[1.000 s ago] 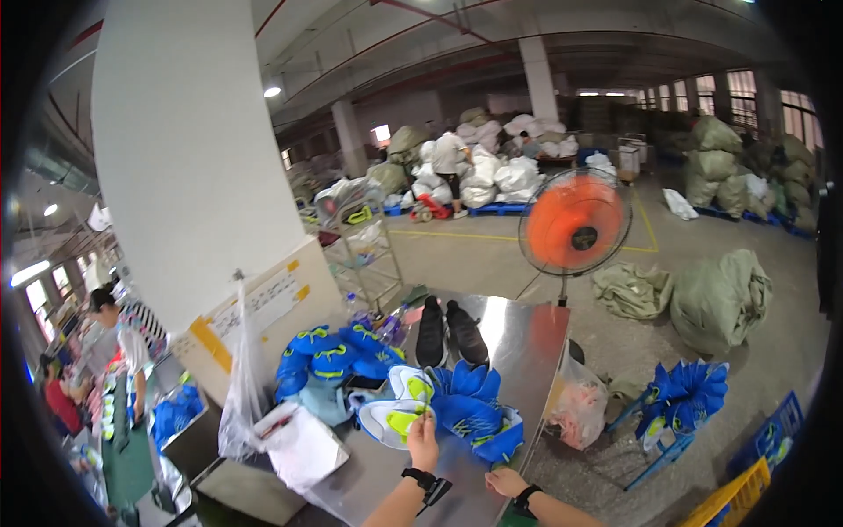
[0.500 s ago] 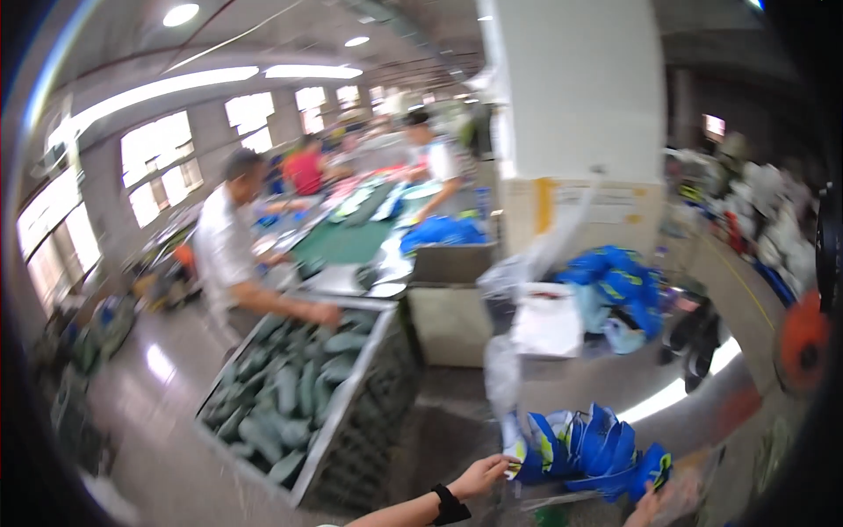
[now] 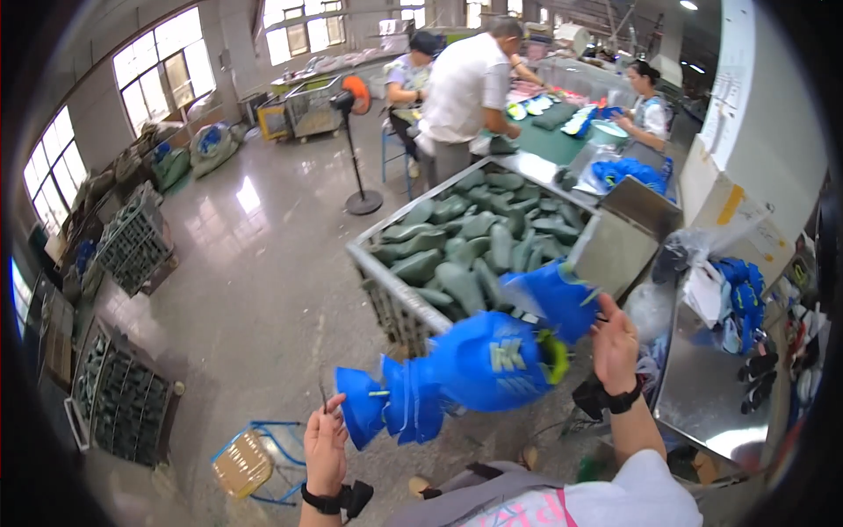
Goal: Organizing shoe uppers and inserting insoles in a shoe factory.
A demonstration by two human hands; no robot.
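Note:
A bundle of blue shoe uppers (image 3: pixel 483 360), with a yellow-green lining showing at one opening, stretches between my two hands in front of me. My left hand (image 3: pixel 325 443) is closed at the bundle's left end, pinching a thin dark strip beside the last blue piece. At the upper right end, my right hand (image 3: pixel 616 347) grips the edge of another blue piece with thumb and fingers. The bundle hangs over the near corner of a crate (image 3: pixel 399 303) of dark green shoe lasts (image 3: pixel 461 285) and hides part of it. Both wrists wear black bands.
Behind the crate a person in a white shirt (image 3: pixel 470 88) stands at a green-topped table (image 3: pixel 549 140), with others nearby. A fan (image 3: pixel 351 140) stands beyond the crate. To the left are more crates of lasts (image 3: pixel 127 400) and a stool (image 3: pixel 246 461); a metal table (image 3: pixel 702 395) is at right.
My view has swung left, away from the metal table. The blue uppers, low over that table before, are now raised in front of the crate, still between both hands.

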